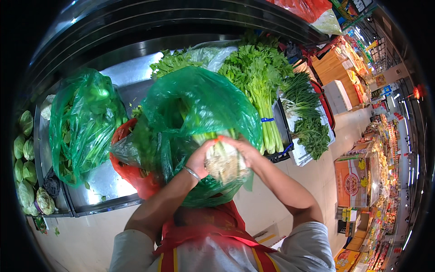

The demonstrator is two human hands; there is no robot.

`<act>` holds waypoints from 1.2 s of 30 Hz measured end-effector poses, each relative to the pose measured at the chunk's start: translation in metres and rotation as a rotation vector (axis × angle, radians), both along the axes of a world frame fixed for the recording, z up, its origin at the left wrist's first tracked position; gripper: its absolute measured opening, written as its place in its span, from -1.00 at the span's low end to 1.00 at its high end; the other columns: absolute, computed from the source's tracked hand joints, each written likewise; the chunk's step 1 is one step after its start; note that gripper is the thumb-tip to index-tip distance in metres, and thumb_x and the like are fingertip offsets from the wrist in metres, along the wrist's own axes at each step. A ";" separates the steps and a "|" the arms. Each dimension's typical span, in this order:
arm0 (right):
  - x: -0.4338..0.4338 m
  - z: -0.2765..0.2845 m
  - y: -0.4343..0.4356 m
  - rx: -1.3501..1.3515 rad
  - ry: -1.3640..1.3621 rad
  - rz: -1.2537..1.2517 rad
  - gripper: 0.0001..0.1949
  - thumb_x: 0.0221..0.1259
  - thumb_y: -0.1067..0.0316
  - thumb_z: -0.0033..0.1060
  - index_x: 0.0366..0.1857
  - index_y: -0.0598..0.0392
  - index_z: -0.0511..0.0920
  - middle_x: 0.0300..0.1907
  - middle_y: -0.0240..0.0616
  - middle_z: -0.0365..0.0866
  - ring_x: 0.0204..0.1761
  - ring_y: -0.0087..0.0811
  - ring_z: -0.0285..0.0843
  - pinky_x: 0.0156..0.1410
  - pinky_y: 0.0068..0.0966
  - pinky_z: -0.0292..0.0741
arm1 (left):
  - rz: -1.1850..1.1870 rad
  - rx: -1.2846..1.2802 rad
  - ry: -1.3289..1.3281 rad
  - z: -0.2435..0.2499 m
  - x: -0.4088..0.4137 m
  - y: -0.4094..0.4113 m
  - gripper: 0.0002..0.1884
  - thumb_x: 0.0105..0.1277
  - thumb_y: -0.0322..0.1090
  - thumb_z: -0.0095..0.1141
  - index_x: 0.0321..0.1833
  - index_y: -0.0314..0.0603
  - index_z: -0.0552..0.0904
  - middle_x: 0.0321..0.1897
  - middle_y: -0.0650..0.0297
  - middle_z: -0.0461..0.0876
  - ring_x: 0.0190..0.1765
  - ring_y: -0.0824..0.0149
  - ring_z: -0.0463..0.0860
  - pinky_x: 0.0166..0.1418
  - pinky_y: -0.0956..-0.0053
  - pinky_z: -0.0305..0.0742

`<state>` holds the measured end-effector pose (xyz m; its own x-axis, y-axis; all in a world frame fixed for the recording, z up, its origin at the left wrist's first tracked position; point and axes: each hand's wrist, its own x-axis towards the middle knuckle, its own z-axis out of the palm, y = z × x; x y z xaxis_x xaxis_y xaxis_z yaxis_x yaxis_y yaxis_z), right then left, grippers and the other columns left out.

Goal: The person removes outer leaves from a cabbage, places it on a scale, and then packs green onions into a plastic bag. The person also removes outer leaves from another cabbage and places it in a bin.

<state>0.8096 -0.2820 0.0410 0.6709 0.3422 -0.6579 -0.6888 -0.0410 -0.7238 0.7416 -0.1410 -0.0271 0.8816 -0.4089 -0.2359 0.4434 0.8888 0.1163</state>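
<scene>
My left hand (199, 157) and my right hand (245, 149) grip a thick bundle of green-stemmed vegetables (224, 163) from both sides. Its pale, brownish root end points toward my body, and its exact kind is unclear. The stems run into a large green plastic bag (200, 85), which hides their upper part and drapes below my hands. A bit of orange-red material (217, 138) shows at the fingertips of my left hand. Left of the held bundle, a red plastic bag (127, 170) sits at the display's front edge with leafy greens partly in view.
Another green bag (90, 129) full of leafy vegetables lies on the metal display shelf (102, 188). Celery (263, 112) tied with blue tape is on the right, beside scallions (299, 95). Cabbages (25, 190) line the far left. A printed carton (355, 180) stands across the aisle.
</scene>
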 end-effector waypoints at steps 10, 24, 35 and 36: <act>-0.026 0.138 0.015 0.502 -0.051 -0.142 -0.37 0.04 -0.10 0.30 0.07 0.21 0.47 -0.04 0.02 0.60 -0.08 -0.14 0.63 0.07 -0.18 0.58 | -0.019 0.598 -0.330 0.205 0.022 0.024 -0.67 0.27 -0.24 0.15 0.00 -0.31 0.54 -0.17 0.17 0.66 -0.18 0.35 0.69 -0.11 0.46 0.64; -0.219 0.066 0.028 0.681 -0.017 -0.032 -0.49 0.33 -0.02 0.02 0.21 0.08 0.31 0.07 -0.27 0.50 0.09 -0.41 0.50 0.14 -0.38 0.50 | -0.248 0.908 0.207 0.166 -0.169 0.059 -0.59 0.26 -0.15 0.12 0.10 -0.22 0.51 -0.03 0.19 0.62 -0.01 0.28 0.63 0.11 0.30 0.52; -0.330 0.017 0.016 0.951 -0.306 0.269 -0.14 0.05 0.55 0.27 0.37 0.08 -0.13 0.16 -0.25 0.25 0.20 -0.45 0.25 0.29 -0.43 0.26 | 0.366 1.118 0.219 0.129 -0.391 -0.003 -0.53 0.19 -0.42 0.19 0.18 -0.29 0.42 0.02 0.17 0.56 0.04 0.33 0.56 0.12 0.41 0.48; -0.334 0.016 0.013 0.979 -0.315 0.335 -0.07 0.03 0.58 0.26 0.41 0.09 -0.22 0.20 -0.23 0.24 0.23 -0.45 0.22 0.32 -0.43 0.22 | 0.390 1.178 0.230 0.124 -0.405 -0.010 -0.53 0.19 -0.41 0.21 0.18 -0.26 0.43 0.01 0.22 0.56 0.04 0.35 0.54 0.15 0.41 0.44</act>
<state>0.4754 -0.2689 0.0567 0.5368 0.8228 0.1866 -0.5274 0.4999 -0.6870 0.3368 -0.1515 0.0965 0.7863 0.4307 -0.4430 0.2907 0.3747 0.8804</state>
